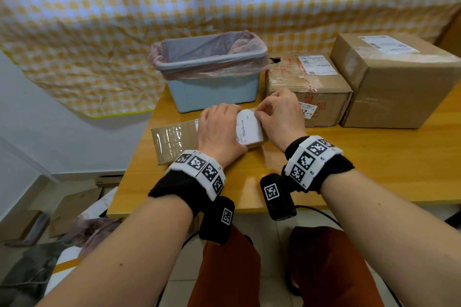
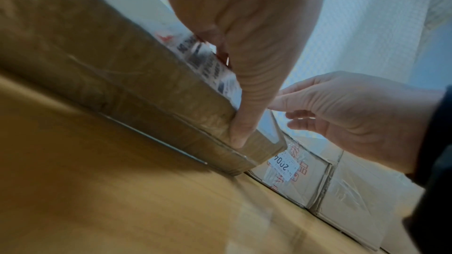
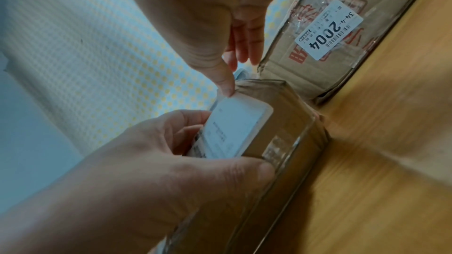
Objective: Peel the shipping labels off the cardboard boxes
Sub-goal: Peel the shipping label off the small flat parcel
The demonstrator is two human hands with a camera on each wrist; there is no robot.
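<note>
My left hand [image 1: 219, 129] lies across the flat box [image 1: 174, 139] at the table's [image 1: 374, 169] front, thumb curled over its near edge. My right hand [image 1: 279, 117] pinches the white label's [image 1: 249, 128] far corner. The middle box's [image 1: 321, 97] sticker [image 3: 329, 29] reads "34-4-2004".

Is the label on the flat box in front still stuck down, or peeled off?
Still on: the label lies flat on the box, right hand picking at its far corner.

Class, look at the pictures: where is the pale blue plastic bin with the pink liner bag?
In the head view, the pale blue plastic bin stands on the wooden table, directly left of the taped cardboard box.
</note>
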